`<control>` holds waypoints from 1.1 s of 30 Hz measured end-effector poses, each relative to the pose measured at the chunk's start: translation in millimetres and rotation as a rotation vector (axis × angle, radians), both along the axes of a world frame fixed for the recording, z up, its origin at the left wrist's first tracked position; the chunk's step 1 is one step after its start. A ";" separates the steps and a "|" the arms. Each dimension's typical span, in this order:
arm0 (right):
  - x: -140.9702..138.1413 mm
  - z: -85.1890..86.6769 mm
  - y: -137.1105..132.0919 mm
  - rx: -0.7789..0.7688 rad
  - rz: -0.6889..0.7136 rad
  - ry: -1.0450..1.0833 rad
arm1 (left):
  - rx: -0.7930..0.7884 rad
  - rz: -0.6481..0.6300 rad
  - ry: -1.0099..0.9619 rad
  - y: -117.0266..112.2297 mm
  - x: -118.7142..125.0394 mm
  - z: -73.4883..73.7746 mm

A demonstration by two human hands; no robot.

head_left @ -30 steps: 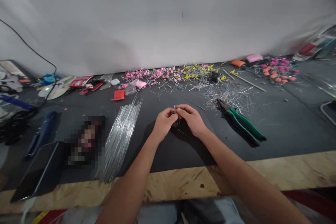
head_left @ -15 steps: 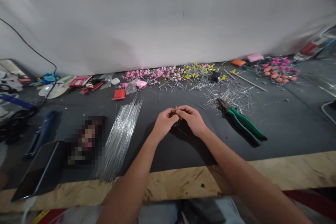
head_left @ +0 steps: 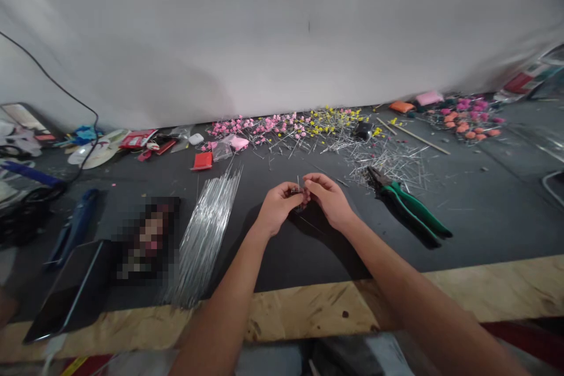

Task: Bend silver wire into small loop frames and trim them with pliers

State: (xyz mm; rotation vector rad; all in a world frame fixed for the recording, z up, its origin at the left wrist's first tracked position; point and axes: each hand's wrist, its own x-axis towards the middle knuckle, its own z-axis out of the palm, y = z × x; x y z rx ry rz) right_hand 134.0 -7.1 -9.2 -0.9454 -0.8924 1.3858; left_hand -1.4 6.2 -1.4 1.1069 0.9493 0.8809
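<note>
Both hands meet over the dark mat near the middle of the table. My left hand [head_left: 277, 207] and my right hand [head_left: 329, 200] pinch a small dark piece on a thin wire [head_left: 298, 191] between their fingertips; the wire's tip sticks up above the fingers. What the piece is I cannot make out. A bundle of long silver wires [head_left: 207, 232] lies just left of my left hand. Green-handled pliers [head_left: 408, 205] lie to the right of my right hand.
Pink-headed [head_left: 255, 126] and yellow-headed wire stems [head_left: 330, 117] are heaped along the back by the white wall, with loose cut wires [head_left: 388, 158]. Orange and pink pieces [head_left: 467, 120] lie far right. A red block [head_left: 202, 160], a tablet [head_left: 66, 299] and clutter sit at left. The plywood edge [head_left: 308, 311] runs in front.
Both hands have shifted slightly up and to the right while keeping their pinch on the small piece; the fingers have turned it a little.
</note>
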 end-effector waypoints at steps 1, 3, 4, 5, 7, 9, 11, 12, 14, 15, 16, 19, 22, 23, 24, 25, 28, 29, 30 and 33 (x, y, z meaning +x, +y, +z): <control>4.5 2.2 1.1 0.012 -0.021 -0.018 | -0.029 0.014 -0.024 0.3 -0.3 0.9; 15.7 7.6 3.2 0.048 -0.096 -0.075 | -0.077 0.035 -0.066 0.6 -1.0 2.6; 21.4 10.3 3.8 0.057 -0.121 -0.121 | -0.093 0.038 -0.082 0.6 -1.3 3.4; 26.5 12.7 3.9 0.054 -0.137 -0.178 | -0.102 0.038 -0.094 0.6 -1.5 3.9; 32.8 16.4 2.6 0.013 -0.092 -0.310 | -0.105 0.031 -0.103 0.2 -1.4 4.5; 32.0 18.1 -0.3 -0.013 -0.016 -0.414 | -0.094 0.014 -0.101 -0.4 -0.8 4.2; 25.2 18.0 -3.3 0.007 0.059 -0.444 | -0.073 -0.020 -0.096 -1.4 0.1 3.3; 20.6 17.4 -4.4 0.027 0.096 -0.431 | -0.059 -0.041 -0.095 -1.9 0.6 2.8; 11.8 15.7 -5.2 0.056 0.159 -0.383 | -0.028 -0.080 -0.089 -2.7 1.1 1.8; 8.3 14.7 -4.9 0.062 0.175 -0.361 | -0.018 -0.092 -0.085 -2.9 1.3 1.4; 5.8 14.0 -4.4 0.065 0.181 -0.345 | -0.013 -0.096 -0.084 -3.0 1.3 1.2; 3.3 13.2 -2.4 0.061 0.141 -0.329 | -0.022 -0.081 -0.095 -2.9 1.4 0.9; 4.8 14.9 -1.6 0.047 0.116 -0.325 | -0.030 -0.062 -0.108 -2.7 1.6 0.8; 5.5 15.5 -1.6 0.044 0.115 -0.321 | -0.032 -0.056 -0.112 -2.8 1.7 0.7; 6.1 16.0 -1.6 0.042 0.118 -0.315 | -0.035 -0.051 -0.117 -2.9 1.6 0.6; 6.7 16.3 -1.4 0.041 0.121 -0.310 | -0.038 -0.048 -0.123 -3.0 1.5 0.4; 8.7 15.6 0.0 0.042 0.111 -0.309 | -0.043 -0.038 -0.137 -3.2 1.0 -0.1; 9.5 15.1 0.8 0.042 0.103 -0.315 | -0.047 -0.034 -0.142 -3.1 0.9 -0.1; 10.3 14.5 1.5 0.042 0.095 -0.325 | -0.051 -0.029 -0.145 -3.0 0.7 -0.1; 12.0 13.2 3.3 0.047 0.073 -0.356 | -0.062 -0.023 -0.153 -2.5 0.3 0.5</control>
